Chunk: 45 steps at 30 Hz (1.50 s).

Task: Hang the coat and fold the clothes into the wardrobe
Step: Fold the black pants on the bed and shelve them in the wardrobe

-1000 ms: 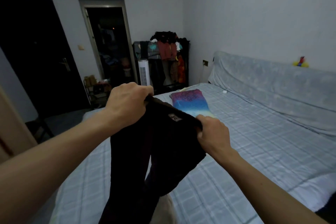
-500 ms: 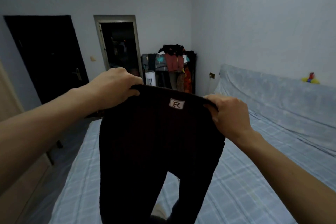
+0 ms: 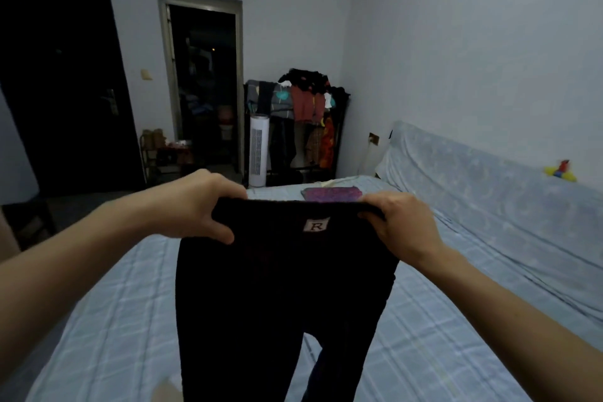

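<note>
A pair of black knit trousers [image 3: 280, 297] hangs in front of me over the bed, waistband stretched flat, with a small white label marked R facing me. My left hand [image 3: 199, 206] grips the waistband's left end and my right hand [image 3: 401, 225] grips its right end. Both legs hang straight down and run out of the bottom of the view. A folded purple and blue garment [image 3: 332, 194] lies on the bed behind the waistband, partly hidden.
The bed [image 3: 107, 320] has a pale blue checked sheet and a padded headboard [image 3: 489, 179] on the right. An open clothes rack [image 3: 303, 121] full of garments stands in the far corner beside a white tower fan [image 3: 259, 150]. A dark door [image 3: 62, 81] and an open doorway [image 3: 205, 85] are on the left.
My hands spread the waistband out flat and raised the trousers, then lowered them slightly. The view has shifted so the folded purple garment shows above the waistband again.
</note>
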Tool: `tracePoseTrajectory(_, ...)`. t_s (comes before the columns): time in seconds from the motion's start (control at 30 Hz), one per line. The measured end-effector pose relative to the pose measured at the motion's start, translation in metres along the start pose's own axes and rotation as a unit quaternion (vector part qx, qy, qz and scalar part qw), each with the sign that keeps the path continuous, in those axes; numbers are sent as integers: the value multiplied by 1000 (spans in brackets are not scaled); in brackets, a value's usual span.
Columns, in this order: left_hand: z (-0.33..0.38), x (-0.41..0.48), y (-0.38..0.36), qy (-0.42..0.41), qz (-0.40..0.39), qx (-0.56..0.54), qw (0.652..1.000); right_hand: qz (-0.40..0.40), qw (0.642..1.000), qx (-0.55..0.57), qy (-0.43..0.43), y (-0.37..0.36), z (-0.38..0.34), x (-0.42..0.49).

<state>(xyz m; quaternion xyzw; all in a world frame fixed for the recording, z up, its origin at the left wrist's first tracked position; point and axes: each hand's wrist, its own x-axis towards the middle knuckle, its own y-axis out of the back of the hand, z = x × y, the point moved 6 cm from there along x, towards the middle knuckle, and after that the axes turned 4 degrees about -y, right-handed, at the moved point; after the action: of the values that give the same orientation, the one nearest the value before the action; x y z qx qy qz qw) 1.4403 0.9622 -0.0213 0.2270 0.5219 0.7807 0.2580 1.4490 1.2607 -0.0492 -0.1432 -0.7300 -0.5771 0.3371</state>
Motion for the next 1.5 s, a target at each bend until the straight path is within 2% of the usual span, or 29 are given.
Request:
tracePoseTrajectory(0.2,-66,0,-16,29,60,48,997,-63,998,19,23,-60,-9,22)
tracePoseTrajectory(0.3,-93,-1,-30,46,76,74,993,-125,991,34,17,-91,-7,24)
tracePoseTrajectory(0.4,-110,0,-55,63,36,83,994,-217,975,44,32,-132,-5,9)
tracePoseTrajectory(0.47,-117,2,-77,68,-7,76,995,-249,965,71,43,-153,0,-2)
tracePoseTrajectory(0.73,-112,34,-110,57,-132,2,990,-317,926,205,10,-201,47,2)
tracePoseTrajectory(0.9,-160,90,-115,101,-60,20,993,-299,927,219,-58,-252,74,38)
tracePoseTrajectory(1.03,-226,155,-116,142,-43,65,987,-301,930,194,-87,-311,97,82)
tracePoseTrajectory(1.17,-290,230,-98,165,19,112,980,-226,950,180,-122,-367,118,147)
tracePoseTrajectory(1.27,-324,283,-49,165,90,177,966,-142,961,186,-146,-385,129,220)
tracePoseTrajectory(1.37,-328,325,41,125,223,223,941,-14,971,203,-124,-363,132,308)
tracePoseTrajectory(1.5,-282,330,142,68,386,283,876,148,958,233,-76,-287,124,380)
